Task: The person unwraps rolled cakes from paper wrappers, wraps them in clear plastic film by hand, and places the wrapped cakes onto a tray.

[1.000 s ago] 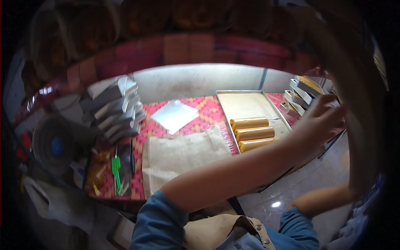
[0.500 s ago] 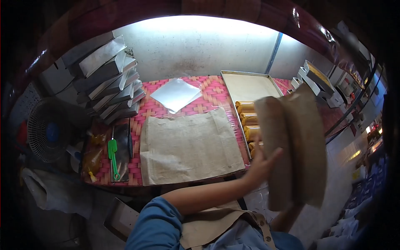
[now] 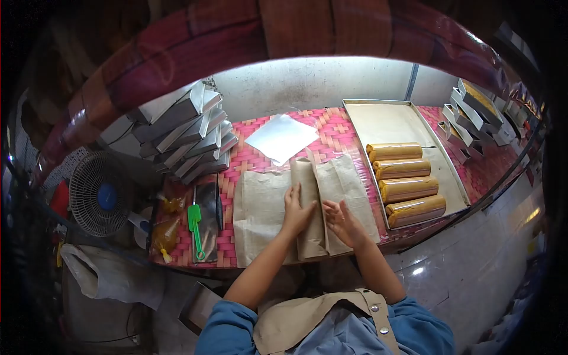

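A rolled brown paper bundle [image 3: 309,231] stands lengthwise on a flat, creased brown paper sheet [image 3: 263,201]. My left hand [image 3: 297,212] lies against the bundle's left side, thumb out and fingers extended. To the right of the bundle, my right hand [image 3: 344,223] is open, fingers apart, with nothing visible in it. Whatever the bundle may contain is hidden by the paper. Several golden-brown cake rolls [image 3: 408,188] lie in a row on a paper-lined metal tray [image 3: 427,210] to the right. Behind the sheet lie clear square film sheets [image 3: 282,138].
A green spatula [image 3: 195,228] and a dark-handled knife [image 3: 219,210] lie at left, near tied bags of yellow filling [image 3: 165,235]. Stacked metal pans [image 3: 195,142] rise behind them; more pans [image 3: 473,115] are at right. A fan [image 3: 103,192] stands far left.
The brown paper bundle has come from the right, beside the tray, onto the sheet in front of me. Both hands moved left with it, and my right hand is now apart from it.
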`<state>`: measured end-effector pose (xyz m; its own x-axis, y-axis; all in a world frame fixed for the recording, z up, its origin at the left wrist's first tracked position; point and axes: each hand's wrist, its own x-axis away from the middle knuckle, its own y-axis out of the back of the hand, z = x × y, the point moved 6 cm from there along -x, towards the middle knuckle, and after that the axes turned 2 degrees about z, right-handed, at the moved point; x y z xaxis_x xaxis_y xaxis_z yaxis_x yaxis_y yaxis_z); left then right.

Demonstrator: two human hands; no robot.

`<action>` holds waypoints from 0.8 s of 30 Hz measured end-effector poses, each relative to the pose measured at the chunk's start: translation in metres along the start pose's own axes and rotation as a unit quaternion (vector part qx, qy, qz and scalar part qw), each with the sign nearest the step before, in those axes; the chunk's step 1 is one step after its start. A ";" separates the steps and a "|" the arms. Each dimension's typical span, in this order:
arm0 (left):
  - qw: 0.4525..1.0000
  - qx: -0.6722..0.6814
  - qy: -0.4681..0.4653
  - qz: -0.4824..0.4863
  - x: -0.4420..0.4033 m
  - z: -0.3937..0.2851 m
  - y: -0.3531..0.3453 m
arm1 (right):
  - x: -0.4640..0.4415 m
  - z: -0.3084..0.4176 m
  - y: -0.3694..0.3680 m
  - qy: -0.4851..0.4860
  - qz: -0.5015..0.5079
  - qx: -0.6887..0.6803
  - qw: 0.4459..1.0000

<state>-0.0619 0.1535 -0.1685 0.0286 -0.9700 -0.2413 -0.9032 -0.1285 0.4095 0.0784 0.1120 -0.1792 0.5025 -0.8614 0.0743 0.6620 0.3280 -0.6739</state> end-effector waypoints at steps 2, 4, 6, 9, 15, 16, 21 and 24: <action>0.994 -0.076 -0.072 0.043 -0.003 -0.012 -0.008 | 0.003 0.010 0.020 0.029 -0.047 0.028 0.998; 0.940 -0.260 -0.198 0.095 0.003 -0.042 -0.021 | 0.013 0.033 0.033 0.075 -0.122 0.071 0.987; 0.915 -0.321 -0.196 0.146 -0.001 -0.069 -0.033 | 0.024 0.054 0.041 0.095 -0.152 0.102 0.978; 0.849 -0.440 -0.264 0.127 -0.004 -0.077 -0.065 | 0.033 0.072 0.057 0.136 -0.208 0.134 0.959; 0.807 -0.514 -0.203 0.208 -0.017 -0.061 -0.107 | 0.047 0.088 0.071 0.140 -0.307 0.430 0.837; 0.806 -0.515 -0.205 0.207 -0.018 -0.064 -0.104 | 0.047 0.090 0.070 0.143 -0.307 0.430 0.837; 0.991 0.015 -0.083 0.107 -0.024 -0.082 -0.009 | 0.038 0.087 0.067 0.085 -0.321 0.505 0.797; 0.942 0.333 0.030 0.039 -0.015 -0.036 0.076 | 0.028 0.085 0.073 0.081 -0.322 0.595 0.731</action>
<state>-0.1155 0.1503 -0.1018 -0.0432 -0.9835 -0.1758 -0.9711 0.0826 -0.2237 0.1879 0.1442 -0.1639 -0.1362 -0.9889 -0.0594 0.7960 -0.1449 0.5877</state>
